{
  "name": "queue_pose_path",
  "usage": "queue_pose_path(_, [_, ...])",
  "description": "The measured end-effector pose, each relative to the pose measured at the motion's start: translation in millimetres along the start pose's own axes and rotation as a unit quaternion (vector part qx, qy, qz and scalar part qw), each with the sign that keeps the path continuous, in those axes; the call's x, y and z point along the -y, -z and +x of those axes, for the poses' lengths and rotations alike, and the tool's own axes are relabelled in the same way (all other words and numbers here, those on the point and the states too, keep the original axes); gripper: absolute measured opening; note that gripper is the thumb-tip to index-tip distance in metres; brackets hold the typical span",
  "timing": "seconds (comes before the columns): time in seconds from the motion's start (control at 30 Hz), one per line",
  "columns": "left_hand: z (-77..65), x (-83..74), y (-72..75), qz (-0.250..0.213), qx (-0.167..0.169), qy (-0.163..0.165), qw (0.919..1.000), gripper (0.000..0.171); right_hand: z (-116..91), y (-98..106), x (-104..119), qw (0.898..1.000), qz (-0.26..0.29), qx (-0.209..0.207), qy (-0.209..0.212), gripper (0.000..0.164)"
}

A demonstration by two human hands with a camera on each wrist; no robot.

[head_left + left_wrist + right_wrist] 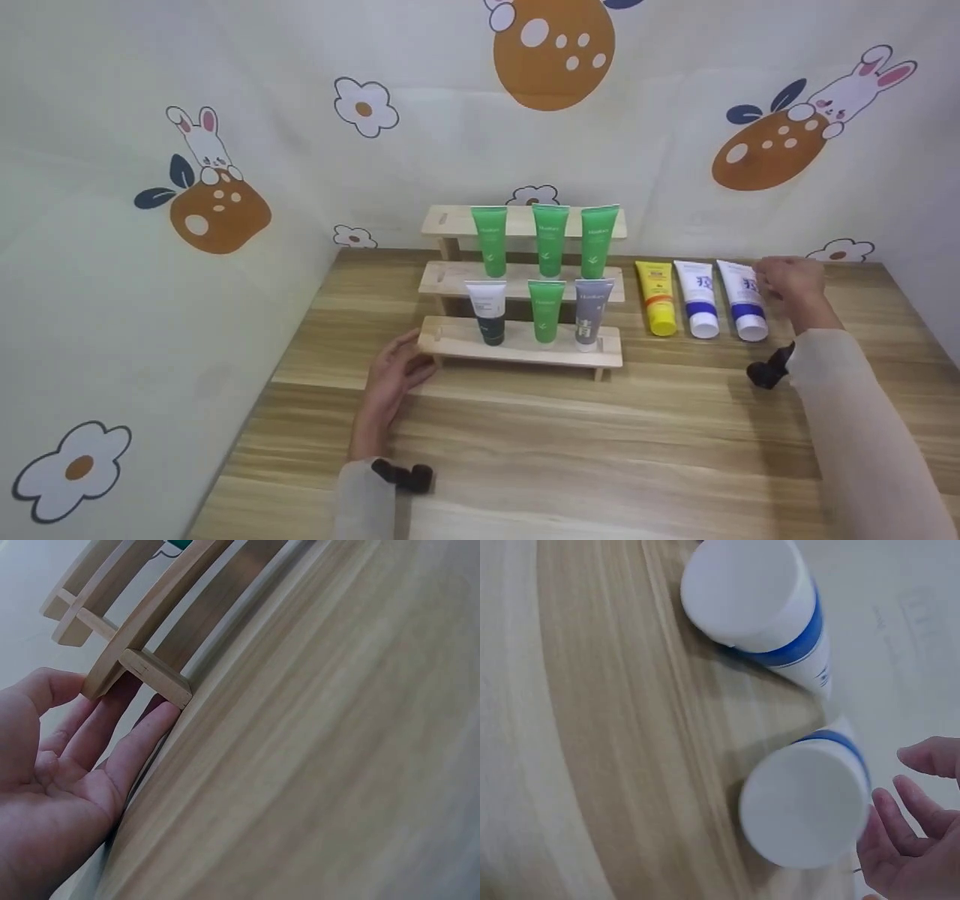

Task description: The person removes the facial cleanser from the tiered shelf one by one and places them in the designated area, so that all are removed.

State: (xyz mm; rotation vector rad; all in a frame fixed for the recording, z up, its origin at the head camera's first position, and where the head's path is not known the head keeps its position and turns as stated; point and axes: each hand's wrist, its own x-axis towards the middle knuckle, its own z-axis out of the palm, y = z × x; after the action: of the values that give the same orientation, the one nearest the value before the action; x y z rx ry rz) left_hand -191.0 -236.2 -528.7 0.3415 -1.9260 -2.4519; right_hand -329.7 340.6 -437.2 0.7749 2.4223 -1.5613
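Your left hand (394,367) grips the left end of the bottom shelf of a pale wooden three-tier rack (454,341), thumb against the shelf's edge and fingers reaching beneath it beside the leg. Your right hand (796,279) is at the outer side of a white plastic squeeze tube with a blue band and white cap (742,300), its fingers loosely bent, a gap between thumb and fingertips, nothing in its grasp; you cannot tell whether it touches the tube. That tube lies on the wood-grain table (562,450) to the right of the rack, cap towards you, beside a matching white tube with a blue band (697,300) and, nearest the rack, a yellow tube with an orange stripe (657,300). On your rack's middle shelf stand three green tubes (550,240); below, a white-and-dark tube (487,307), a single green tube (546,311) and a grey tube (591,311) share the bottom shelf
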Motion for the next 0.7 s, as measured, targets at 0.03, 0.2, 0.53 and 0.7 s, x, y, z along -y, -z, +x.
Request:
queue_pose_path(0.03, [0.1, 0.0, 0.0, 0.001, 0.001, 0.000, 1.0000, 0.045, -3.3, 0.4, 2.9, 1.000, 0.005, 0.006, 0.008, 0.067])
queue_pose_path(0.2, [1.2, -0.1, -0.6, -0.001, -0.001, 0.004, 1.0000, 0.044, -20.8, -1.9, 20.4, 0.998, 0.017, 0.019, 0.065, 0.070])
queue_pose_path(0.53, [-1.8, -1.0, 0.6, 0.005, -0.005, 0.005, 1.0000, 0.044, -63.4, -31.5, 53.3, 0.982, 0.000, 0.055, 0.180, 0.076])
queue_pose_path(0.7, [-1.8, -1.4, -1.5, 0.015, -0.003, 0.001, 0.9999, 0.044, -81.5, -48.5, 57.7, 0.965, -0.011, 0.104, 0.239, 0.076])
